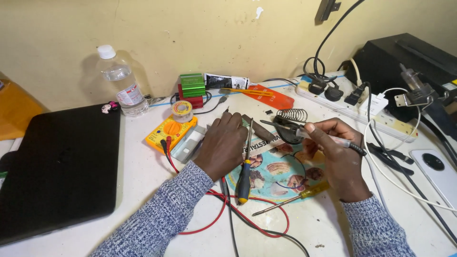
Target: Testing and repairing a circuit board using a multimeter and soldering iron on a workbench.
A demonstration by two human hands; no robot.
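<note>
Gripping a slim clear syringe (328, 138) between thumb and fingers, the right hand (335, 159) holds it nearly level above the counter (143, 176), its tip pointing toward 9 o'clock, its black plunger end toward 3 o'clock. The left hand (223, 143) lies palm down at 9 o'clock from the syringe, fingers loosely curled over something I cannot make out; whether it grasps anything I cannot tell. Both hands hover over a printed paper (281, 173) with food pictures that serves as a mat. A black and yellow screwdriver (244, 176) lies on it just beside the left hand, pointing toward 12 o'clock, and a yellow-handled screwdriver (297, 196) lies at 6 o'clock from the syringe. Red and black test leads (223, 209) loop across the counter beneath the wrists. A yellow multimeter (169, 132) sits at 10 o'clock from the left hand, with a solder reel (182, 110) beyond it and a green and red block (192, 88) farther back. A coiled wire stand (292, 115) stands at 12 o'clock from the syringe. A water bottle (120, 81) and a closed black laptop (57, 166) occupy the 9 o'clock side; a white power strip (352, 107) runs along the 2 o'clock side.
</note>
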